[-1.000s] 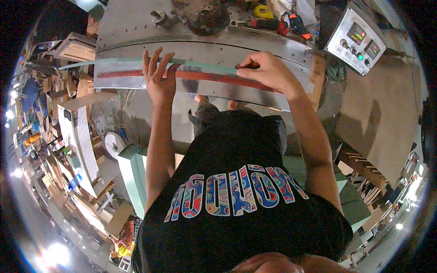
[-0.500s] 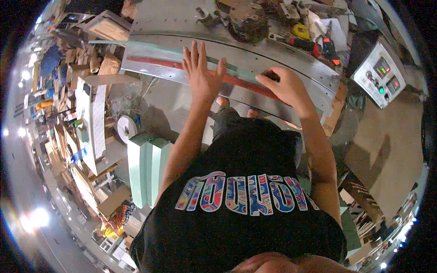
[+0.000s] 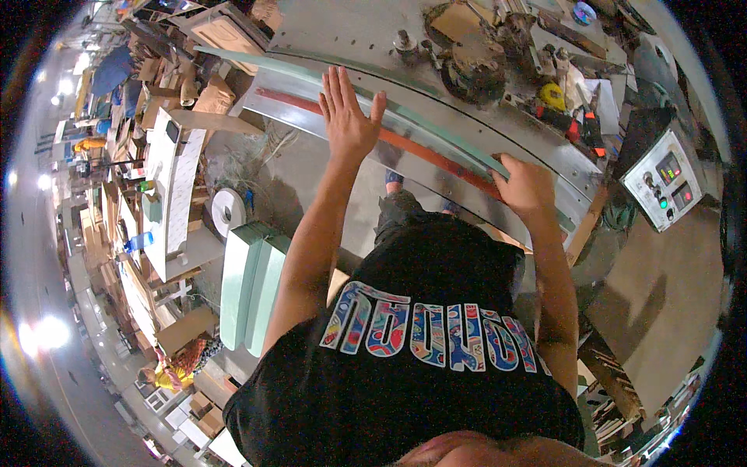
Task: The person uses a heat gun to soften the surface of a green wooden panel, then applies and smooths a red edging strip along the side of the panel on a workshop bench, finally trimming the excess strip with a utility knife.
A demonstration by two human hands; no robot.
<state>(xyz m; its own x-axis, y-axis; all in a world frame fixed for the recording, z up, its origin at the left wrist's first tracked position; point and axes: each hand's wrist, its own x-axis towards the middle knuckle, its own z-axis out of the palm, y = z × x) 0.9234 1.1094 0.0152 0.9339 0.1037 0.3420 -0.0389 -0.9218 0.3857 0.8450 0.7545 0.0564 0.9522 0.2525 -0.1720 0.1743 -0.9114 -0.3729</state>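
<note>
**Pale green strip slants from far left to near right, right hand at its near end**

In the head view, a long, thin pale green strip (image 3: 436, 129) lies across a metal bench (image 3: 342, 31), its long axis running from far left to near right. It sits on the far side of a red band (image 3: 424, 150) and runs roughly alongside it. The strip's far left end reaches past the bench's left edge (what, if anything, supports it out there I cannot tell).

The right hand (image 3: 527, 185) is at the strip's near right end, thumb and curled fingers apparently pinching it; the fingers partly hide the very tip. The left hand (image 3: 352, 124) is flat, palm down and fingers straight, held across the strip farther left and pointing to the far side. Whether its palm presses down or only hovers is not clear from above.

So the strip spans both hands: the right is the nearer to its right end, while the left crosses it partway along, with a good stretch reaching beyond toward the far left.

Beyond the strip, at the far right of the bench, lies a yellow tape measure (image 3: 552, 96); to the right of the bench stands a control box (image 3: 661, 180).
</note>
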